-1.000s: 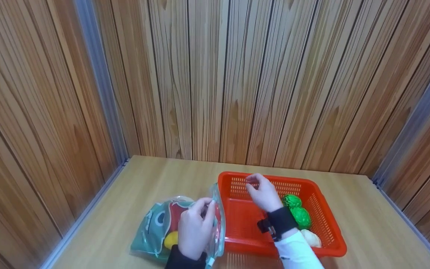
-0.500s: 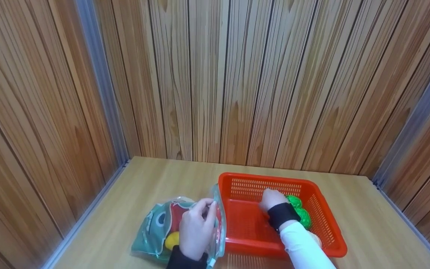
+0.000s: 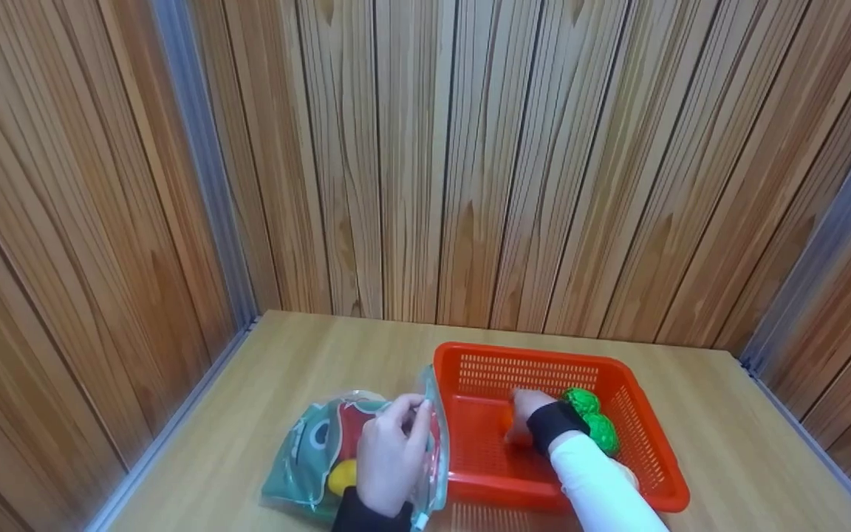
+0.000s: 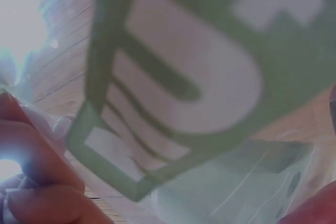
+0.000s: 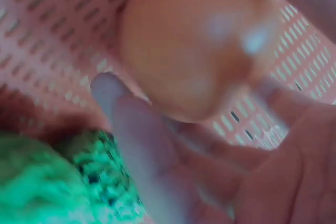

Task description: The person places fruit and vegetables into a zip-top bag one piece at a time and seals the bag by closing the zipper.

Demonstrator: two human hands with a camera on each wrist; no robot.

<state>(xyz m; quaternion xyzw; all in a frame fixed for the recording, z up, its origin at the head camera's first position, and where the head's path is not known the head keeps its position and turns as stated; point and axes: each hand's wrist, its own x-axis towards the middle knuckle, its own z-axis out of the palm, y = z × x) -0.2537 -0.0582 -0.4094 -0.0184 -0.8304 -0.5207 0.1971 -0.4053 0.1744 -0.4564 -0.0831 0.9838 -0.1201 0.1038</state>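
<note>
My left hand (image 3: 393, 451) pinches the open edge of a teal zip bag (image 3: 307, 451) printed with a cartoon face; a yellow fruit (image 3: 342, 477) shows beside the hand. Close up in the left wrist view, the bag's green printed edge (image 4: 126, 182) covers much of the picture. Inside the red basket (image 3: 470, 484), my right hand (image 3: 529, 415) curls its fingers round an orange-coloured round fruit (image 5: 189, 51). From the head view, that hand hides most of the fruit. Its exact kind is blurred.
Two bumpy green balls, one farther back (image 3: 581, 400) and one nearer (image 3: 601, 433), lie at the basket's right side. A pale rounded thing (image 3: 629, 474) is partly hidden by the right sleeve. Wood-patterned walls (image 3: 411, 162) enclose the table (image 3: 337, 347) behind and at both sides.
My right hand has gone down from above the basket into it and now holds the orange-coloured fruit. The left hand keeps its pinch on the bag's edge.
</note>
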